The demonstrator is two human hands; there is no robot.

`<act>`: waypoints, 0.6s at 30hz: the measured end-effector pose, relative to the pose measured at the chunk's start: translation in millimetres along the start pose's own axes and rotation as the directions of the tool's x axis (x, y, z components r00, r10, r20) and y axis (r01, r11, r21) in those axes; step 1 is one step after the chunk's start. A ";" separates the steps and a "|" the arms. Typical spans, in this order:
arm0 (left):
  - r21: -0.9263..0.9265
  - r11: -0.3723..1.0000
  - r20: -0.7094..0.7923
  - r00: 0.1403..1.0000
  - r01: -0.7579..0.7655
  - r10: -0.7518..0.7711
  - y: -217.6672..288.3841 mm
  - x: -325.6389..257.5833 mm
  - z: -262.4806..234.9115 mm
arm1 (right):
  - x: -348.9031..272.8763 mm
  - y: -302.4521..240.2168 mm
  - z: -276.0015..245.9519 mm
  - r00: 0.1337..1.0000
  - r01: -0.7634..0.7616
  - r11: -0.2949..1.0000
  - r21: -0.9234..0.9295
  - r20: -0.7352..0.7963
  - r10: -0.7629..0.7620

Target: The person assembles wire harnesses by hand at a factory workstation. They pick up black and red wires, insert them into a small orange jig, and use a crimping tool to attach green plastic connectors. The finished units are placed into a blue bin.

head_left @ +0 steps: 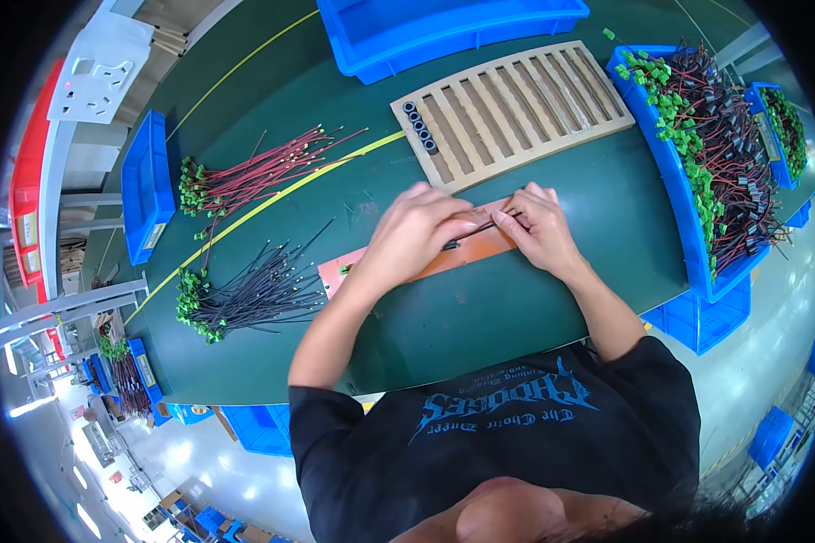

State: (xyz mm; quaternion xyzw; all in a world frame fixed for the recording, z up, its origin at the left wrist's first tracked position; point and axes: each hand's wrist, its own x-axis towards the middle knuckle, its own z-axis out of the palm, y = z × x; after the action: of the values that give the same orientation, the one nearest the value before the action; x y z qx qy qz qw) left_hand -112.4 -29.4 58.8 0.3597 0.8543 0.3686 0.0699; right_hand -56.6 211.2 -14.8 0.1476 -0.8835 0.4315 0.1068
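Note:
Both hands meet over a flat orange board (471, 252) on the green table. My left hand (417, 231) is closed, with thumb and fingers pinching a thin dark wire (482, 227). My right hand (541, 228) pinches the same wire a little to the right. A small black piece (452, 244) shows under the left fingertips; its kind is hard to make out. To the left lies a bundle of black wires (258, 290) with green connectors. Beyond it is a bundle of red wires (263, 172), also with green connectors.
A slotted wooden tray (489, 172) stands just beyond my hands, with several black rings (419, 127) in its left slot. A blue bin (697, 258) full of wired parts sits at the right. Other blue bins stand at the back (462, 59) and left (149, 190).

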 end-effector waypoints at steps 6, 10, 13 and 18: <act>0.010 0.971 0.448 0.867 0.240 -0.219 -1.6 39.7 12.7 | 0.2 0.1 1.2 0.999 0.039 0.998 0.048 -0.017 -0.039; -0.010 0.962 0.454 0.858 0.274 -0.240 -3.7 42.0 17.5 | 2.8 -1.7 -2.7 1.000 0.010 0.997 0.071 0.008 -0.010; -0.122 0.929 0.422 0.865 0.349 -0.270 -4.5 33.3 29.4 | -1.9 5.5 -4.0 0.998 0.054 0.991 0.121 0.008 -0.056; -0.111 0.931 0.449 0.853 0.348 -0.265 4.7 46.6 17.4 | 2.2 5.6 -3.3 0.999 0.041 0.984 0.175 -0.006 -0.040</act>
State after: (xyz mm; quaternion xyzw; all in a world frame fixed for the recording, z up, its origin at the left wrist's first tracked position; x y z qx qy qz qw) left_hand -137.1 14.0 56.2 0.2819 0.8259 0.3438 0.3467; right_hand -60.4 216.8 -16.1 0.1739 -0.8388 0.5056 0.1030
